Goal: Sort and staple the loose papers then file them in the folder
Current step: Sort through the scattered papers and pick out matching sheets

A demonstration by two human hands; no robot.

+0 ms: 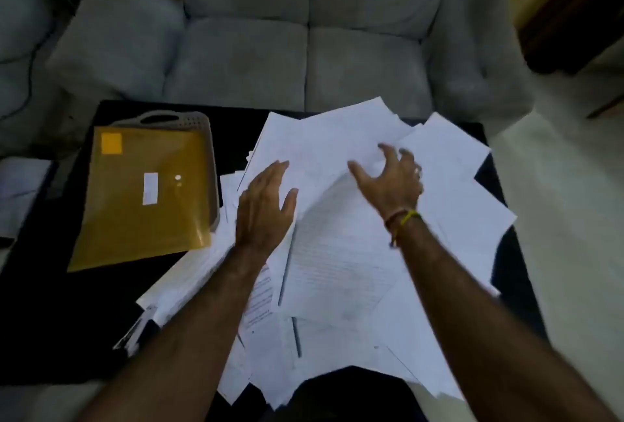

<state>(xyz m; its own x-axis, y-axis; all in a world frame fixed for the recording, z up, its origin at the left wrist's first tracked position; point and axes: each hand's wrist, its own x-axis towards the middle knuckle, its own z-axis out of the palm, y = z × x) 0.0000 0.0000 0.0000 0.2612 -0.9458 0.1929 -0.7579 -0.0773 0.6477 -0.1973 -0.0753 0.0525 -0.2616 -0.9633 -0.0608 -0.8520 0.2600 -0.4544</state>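
Two hands: both reach forward over the heap of loose papers (341, 253) on the black worktop (67, 320).
Left hand (265, 205): fingers straight and together, thumb spread, palm down on the sheets; it grips nothing.
Right hand (391, 178): fingers spread and loosely bent, hovering at a raised sheet; whether the fingertips touch the paper I cannot tell, the picture is blurred there. It holds nothing that I can see.
Wrist: a yellow and brown band (403, 219) on the right wrist.
Papers: many white sheets, some printed, fanned and overlapping across the middle and right of the worktop, several hanging over the near edge.
Folder (145, 195): yellow, translucent, flat on the left of the worktop, its right corner just beside the papers; it lies on a grey tray (175, 119) with a handle.
Behind: a grey sofa (304, 50) beyond the far edge.
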